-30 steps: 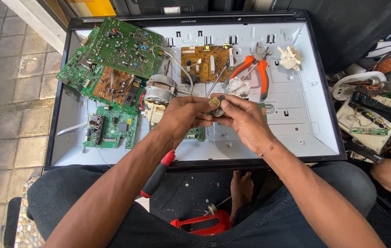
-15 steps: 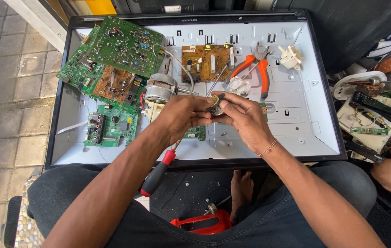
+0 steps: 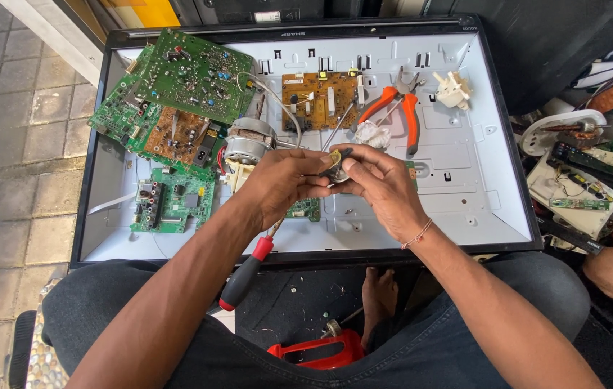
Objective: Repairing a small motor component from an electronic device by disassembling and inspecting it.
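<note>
Hands meet right over the middle of the white panel (image 3: 465, 180), and between them sits a small dark part with a brass-coloured face (image 3: 335, 163), pinched from both sides. The left hand (image 3: 285, 180) curls around its near edge, thumb and fingers clenched on it, while the right hand (image 3: 378, 180) grips the far side with fingertips pressed in. It looks light and rigid to me, small enough to slip or pop free, so a hold by the outer rim, as both hands have it, seems the safe place; what the face itself is made of I cannot tell. Both forearms come up from the lap and converge, wrists bent inward, elbows wide. A red-and-black screwdriver (image 3: 245, 277) lies under the left forearm; whether that hand also clasps its shaft is hidden. Nearby rest a grey motor (image 3: 247, 140), orange pliers (image 3: 393, 108), and 3 green circuit boards (image 3: 184, 79).
</note>
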